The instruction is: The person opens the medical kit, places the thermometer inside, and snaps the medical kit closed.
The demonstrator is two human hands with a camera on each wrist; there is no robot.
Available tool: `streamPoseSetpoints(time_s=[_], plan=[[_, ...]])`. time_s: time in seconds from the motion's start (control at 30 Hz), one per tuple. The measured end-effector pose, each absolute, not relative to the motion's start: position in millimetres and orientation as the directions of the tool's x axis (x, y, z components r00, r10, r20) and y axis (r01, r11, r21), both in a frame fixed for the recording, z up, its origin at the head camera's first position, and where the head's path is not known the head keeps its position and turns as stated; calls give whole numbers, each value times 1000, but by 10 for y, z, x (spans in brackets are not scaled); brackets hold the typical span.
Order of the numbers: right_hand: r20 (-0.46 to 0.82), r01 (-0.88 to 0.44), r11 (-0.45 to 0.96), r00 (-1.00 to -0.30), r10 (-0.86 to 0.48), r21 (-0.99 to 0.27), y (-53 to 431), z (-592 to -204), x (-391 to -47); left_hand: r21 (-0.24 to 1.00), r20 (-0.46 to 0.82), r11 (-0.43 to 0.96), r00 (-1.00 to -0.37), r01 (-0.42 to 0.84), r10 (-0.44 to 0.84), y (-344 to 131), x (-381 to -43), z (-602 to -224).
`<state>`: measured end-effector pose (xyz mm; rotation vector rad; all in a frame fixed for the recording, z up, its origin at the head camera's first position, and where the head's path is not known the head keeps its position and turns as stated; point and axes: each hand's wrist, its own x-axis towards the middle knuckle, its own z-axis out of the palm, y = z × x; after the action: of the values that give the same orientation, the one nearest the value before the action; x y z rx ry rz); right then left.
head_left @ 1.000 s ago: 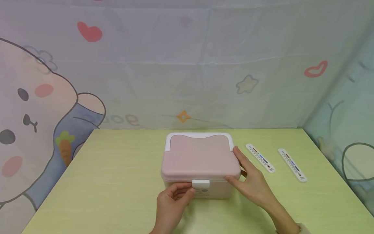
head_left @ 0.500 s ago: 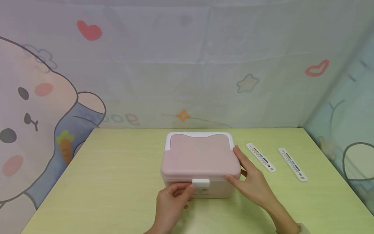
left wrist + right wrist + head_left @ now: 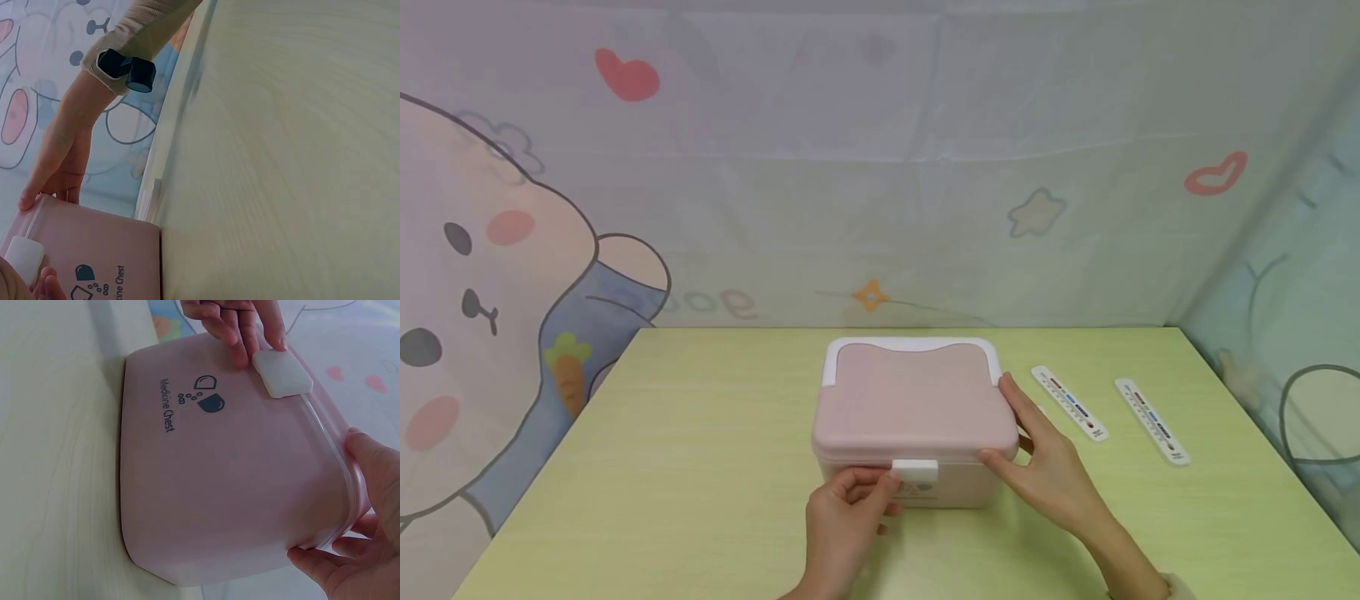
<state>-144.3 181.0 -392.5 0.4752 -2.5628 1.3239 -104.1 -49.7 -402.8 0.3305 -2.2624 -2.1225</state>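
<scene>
A pink medicine chest [image 3: 917, 400] stands on the table with its lid down and its white handle folded flat along the back. On its front sits a white latch [image 3: 915, 471], seen close in the right wrist view as a latch [image 3: 282, 374] lying against the box. My left hand [image 3: 846, 521] pinches the latch's left edge with thumb and forefinger, the other fingers curled below. My right hand [image 3: 1052, 475] grips the lid's right corner, thumb in front and fingers along the side. "Medicine Chest" lettering [image 3: 167, 406] shows on the front panel.
Two white strip thermometers [image 3: 1069, 403] lie slantwise on the table right of the box, one beside the other. The pale wooden table [image 3: 700, 433] ends at a printed cloth backdrop [image 3: 805, 167] behind. More cloth hangs at the right side.
The left hand shifts very slightly at the latch, its thumb now higher on the latch's edge. The right hand, the chest and the thermometers stay in place.
</scene>
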Motion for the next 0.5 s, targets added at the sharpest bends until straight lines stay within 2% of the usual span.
streamPoseSetpoints(time_s=[0.5], plan=[[332, -373, 542, -927, -176, -753, 1813, -3927, -1443, 993, -101, 36, -974, -111, -203, -463, -1040, -4086]])
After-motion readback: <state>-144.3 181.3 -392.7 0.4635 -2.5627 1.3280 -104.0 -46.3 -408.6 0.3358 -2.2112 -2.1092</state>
